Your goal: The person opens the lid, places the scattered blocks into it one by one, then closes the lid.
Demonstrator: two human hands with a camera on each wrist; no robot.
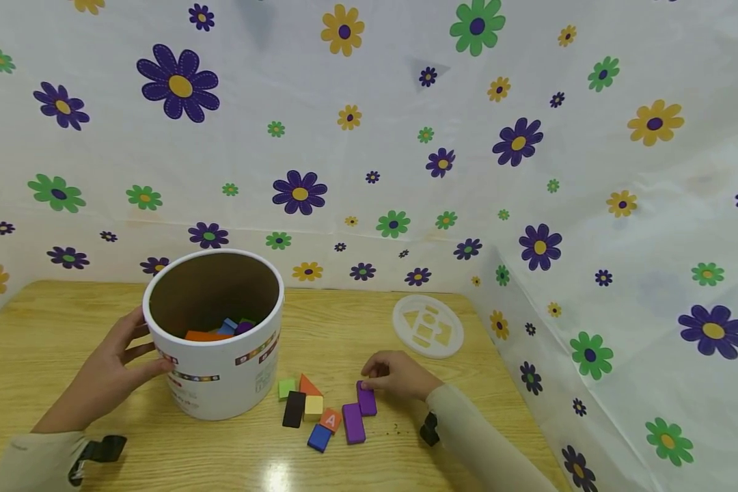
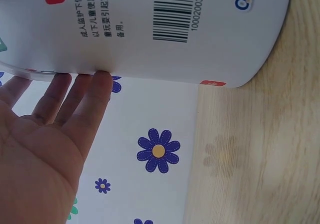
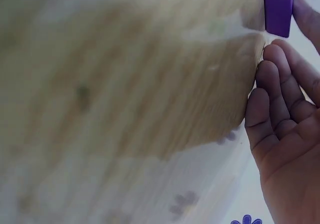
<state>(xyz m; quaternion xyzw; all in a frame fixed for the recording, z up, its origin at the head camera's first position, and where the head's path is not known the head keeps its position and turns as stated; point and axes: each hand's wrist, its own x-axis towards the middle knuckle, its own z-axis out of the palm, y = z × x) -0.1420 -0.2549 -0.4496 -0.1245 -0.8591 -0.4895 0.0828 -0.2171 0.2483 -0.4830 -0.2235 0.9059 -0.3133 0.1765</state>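
Note:
A white bucket (image 1: 227,376) with printed labels stands on the table, several coloured blocks (image 1: 206,335) inside it. My left hand (image 1: 113,369) rests against the bucket's left side, thumb on the front and nearly straight fingers along the wall. On the table, my right hand (image 1: 400,376) pinches a purple block (image 1: 366,400) at its far end, with the thumb on it and the other fingers curled close to the tabletop. A second purple block (image 1: 353,424) lies beside it. Left of these sit a black block (image 1: 293,409), a yellow block (image 1: 313,408) and an orange lettered block (image 1: 331,419).
A blue block (image 1: 319,438), a green block (image 1: 287,389) and an orange triangle (image 1: 308,385) belong to the same cluster. A white round lid (image 1: 427,326) with shaped holes lies at the back right. Flowered sheeting (image 1: 369,150) borders the table behind and at right.

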